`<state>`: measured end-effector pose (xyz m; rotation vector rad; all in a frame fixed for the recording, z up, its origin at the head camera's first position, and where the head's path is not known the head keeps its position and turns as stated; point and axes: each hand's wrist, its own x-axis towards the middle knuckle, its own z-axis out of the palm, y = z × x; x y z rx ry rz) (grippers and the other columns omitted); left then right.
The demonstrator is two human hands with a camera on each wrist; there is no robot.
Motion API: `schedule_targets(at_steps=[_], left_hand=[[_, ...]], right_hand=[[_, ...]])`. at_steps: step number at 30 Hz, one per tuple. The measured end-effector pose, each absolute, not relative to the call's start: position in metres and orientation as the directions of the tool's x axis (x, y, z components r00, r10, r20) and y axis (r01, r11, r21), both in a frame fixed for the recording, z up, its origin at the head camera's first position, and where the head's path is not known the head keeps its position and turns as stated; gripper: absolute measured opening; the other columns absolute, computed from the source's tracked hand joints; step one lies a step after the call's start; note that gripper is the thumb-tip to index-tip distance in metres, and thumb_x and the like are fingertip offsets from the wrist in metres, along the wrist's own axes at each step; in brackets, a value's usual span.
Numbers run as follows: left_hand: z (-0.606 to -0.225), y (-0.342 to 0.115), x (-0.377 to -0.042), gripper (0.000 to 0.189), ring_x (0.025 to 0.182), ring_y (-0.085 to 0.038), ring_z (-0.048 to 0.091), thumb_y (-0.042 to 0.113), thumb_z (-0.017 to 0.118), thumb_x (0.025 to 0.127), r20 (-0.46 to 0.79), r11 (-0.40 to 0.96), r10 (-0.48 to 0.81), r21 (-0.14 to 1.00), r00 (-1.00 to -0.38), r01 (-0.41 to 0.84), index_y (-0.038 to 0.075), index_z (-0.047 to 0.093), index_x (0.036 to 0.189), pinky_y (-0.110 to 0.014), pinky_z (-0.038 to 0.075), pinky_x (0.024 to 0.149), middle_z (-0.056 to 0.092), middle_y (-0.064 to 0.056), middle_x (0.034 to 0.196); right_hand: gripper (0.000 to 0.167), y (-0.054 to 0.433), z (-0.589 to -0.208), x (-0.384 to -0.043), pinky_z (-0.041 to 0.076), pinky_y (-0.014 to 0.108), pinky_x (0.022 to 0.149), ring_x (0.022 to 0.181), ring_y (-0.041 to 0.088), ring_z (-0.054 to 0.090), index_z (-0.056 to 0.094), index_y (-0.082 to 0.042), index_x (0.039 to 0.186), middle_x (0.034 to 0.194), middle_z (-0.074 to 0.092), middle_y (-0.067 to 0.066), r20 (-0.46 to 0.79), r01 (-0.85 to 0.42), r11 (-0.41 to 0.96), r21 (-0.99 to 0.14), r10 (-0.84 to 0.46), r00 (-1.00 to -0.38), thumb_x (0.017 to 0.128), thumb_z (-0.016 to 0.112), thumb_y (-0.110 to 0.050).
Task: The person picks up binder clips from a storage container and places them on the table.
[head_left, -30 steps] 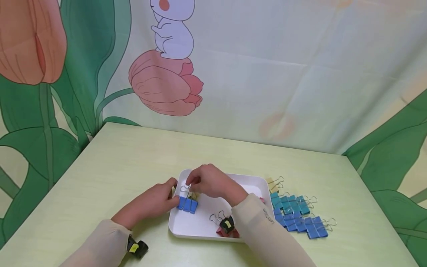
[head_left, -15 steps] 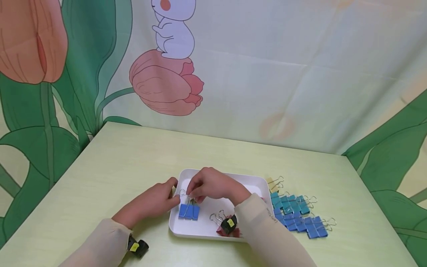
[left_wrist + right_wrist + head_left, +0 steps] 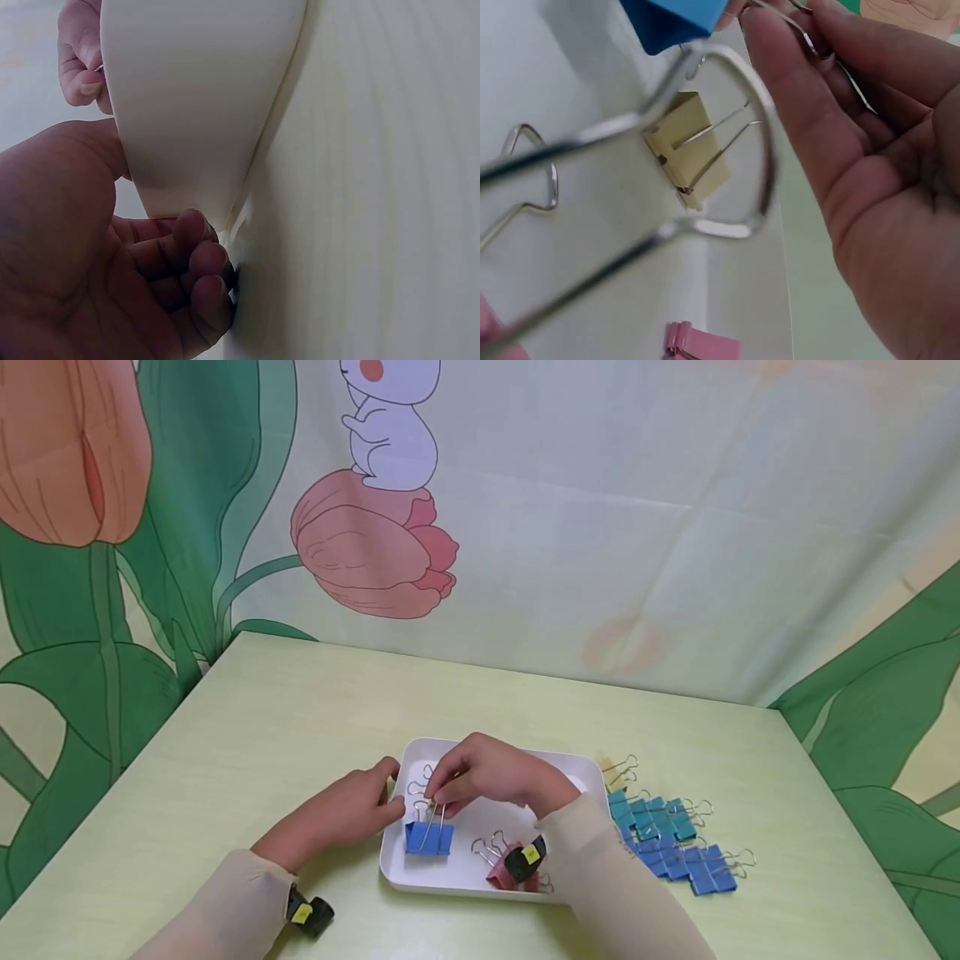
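My right hand (image 3: 487,774) pinches a wire handle of a blue binder clip (image 3: 430,839) at the left part of a white tray (image 3: 435,889). The clip's body hangs below the fingertips; whether it touches the tray floor I cannot tell. My left hand (image 3: 356,810) grips the tray's left side, thumb at the rim and fingers curled along the outside wall (image 3: 195,97). In the right wrist view, a yellow binder clip (image 3: 691,146) and a pink binder clip (image 3: 714,347) lie in the tray. Large, blurred wire handles cross that view close to the camera.
Reddish-pink binder clips (image 3: 501,870) lie near the tray's front edge, partly hidden by the right wrist camera (image 3: 525,858). Against the tray's right side, on the table, are rows of yellow (image 3: 613,774), teal (image 3: 652,817) and blue clips (image 3: 712,870). A printed curtain (image 3: 562,527) hangs behind.
My right hand has shifted slightly right, bringing the blue clip a little right and toward the tray's near side. More wire handles show behind it. My left hand has stayed on the tray.
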<state>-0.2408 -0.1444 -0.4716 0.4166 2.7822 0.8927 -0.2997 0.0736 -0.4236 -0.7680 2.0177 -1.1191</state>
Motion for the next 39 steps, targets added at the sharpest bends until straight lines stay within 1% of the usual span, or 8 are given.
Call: schedule_targets(at_steps=[5,13,18,23,26,33,36,39], left_hand=[[-0.47,-0.143,-0.24,0.039,0.06,-0.015,0.048,0.025,0.053,0.088,-0.119,0.785,0.309,0.592,-0.944,0.182,0.006,0.046,0.122,-0.029,0.039,0.056,0.054,-0.002,0.072],[-0.469,-0.142,-0.238,0.043,0.063,-0.016,0.049,0.025,0.052,0.088,-0.156,0.805,0.278,0.576,-0.948,0.141,0.004,0.044,0.125,-0.03,0.039,0.059,0.054,-0.003,0.073],[-0.471,-0.142,-0.238,0.045,0.061,-0.015,0.047,0.023,0.05,0.087,-0.148,0.812,0.278,0.564,-0.949,0.15,0.002,0.044,0.126,-0.03,0.038,0.058,0.053,-0.003,0.069],[-0.47,-0.142,-0.237,0.046,0.061,-0.015,0.047,0.024,0.049,0.088,-0.145,0.826,0.28,0.54,-0.949,0.161,0.0,0.043,0.127,-0.03,0.037,0.058,0.052,-0.002,0.068],[-0.468,-0.142,-0.237,0.046,0.063,-0.016,0.047,0.024,0.048,0.089,-0.131,0.84,0.286,0.512,-0.949,0.182,-0.001,0.044,0.127,-0.03,0.038,0.06,0.052,-0.003,0.069],[-0.465,-0.139,-0.236,0.04,0.072,-0.018,0.05,0.026,0.05,0.089,-0.063,0.877,0.3,0.411,-0.952,0.249,-0.002,0.05,0.119,-0.036,0.043,0.069,0.059,-0.005,0.085],[-0.465,-0.137,-0.236,0.034,0.07,-0.019,0.051,0.027,0.05,0.089,-0.019,0.899,0.298,0.341,-0.954,0.274,0.0,0.053,0.111,-0.04,0.043,0.067,0.058,-0.005,0.082],[-0.463,-0.134,-0.234,0.033,0.07,-0.022,0.052,0.027,0.051,0.088,0.016,0.914,0.299,0.283,-0.954,0.291,0.001,0.055,0.108,-0.043,0.043,0.066,0.058,-0.006,0.08]], right_hand=[[0.016,0.085,-0.417,-0.299,0.057,0.035,0.079,0.079,0.024,0.073,0.073,0.0,0.1,0.097,0.072,0.016,-0.245,-0.128,0.409,-0.904,-0.739,-0.628,0.089,0.065,-0.008],[0.014,0.12,-0.397,-0.287,0.057,0.036,0.079,0.081,0.024,0.072,0.075,-0.008,0.1,0.093,0.073,0.012,-0.128,-0.16,0.369,-0.916,-0.643,-0.755,0.089,0.066,-0.012],[0.014,0.151,-0.388,-0.275,0.057,0.037,0.078,0.079,0.025,0.072,0.074,-0.006,0.1,0.097,0.071,0.019,-0.045,-0.199,0.339,-0.919,-0.593,-0.804,0.089,0.067,-0.01],[0.015,0.182,-0.38,-0.258,0.057,0.034,0.078,0.081,0.025,0.072,0.073,-0.008,0.102,0.098,0.071,0.014,0.002,-0.214,0.371,-0.904,-0.496,-0.868,0.089,0.067,-0.012],[0.015,0.199,-0.377,-0.249,0.057,0.032,0.077,0.082,0.023,0.072,0.073,-0.01,0.102,0.097,0.071,0.01,0.048,-0.248,0.396,-0.884,-0.451,-0.891,0.089,0.066,-0.012],[0.017,0.236,-0.375,-0.23,0.057,0.032,0.076,0.081,0.023,0.072,0.071,-0.005,0.103,0.102,0.068,0.021,0.094,-0.251,0.382,-0.889,-0.385,-0.918,0.088,0.068,-0.013],[0.02,0.251,-0.373,-0.223,0.057,0.031,0.076,0.082,0.023,0.072,0.07,-0.003,0.105,0.101,0.069,0.016,0.107,-0.242,0.394,-0.887,-0.334,-0.937,0.089,0.067,-0.015],[0.021,0.265,-0.372,-0.217,0.057,0.031,0.075,0.082,0.021,0.072,0.069,0.0,0.106,0.097,0.071,0.004,0.138,-0.251,0.405,-0.879,-0.286,-0.948,0.091,0.065,-0.014]])
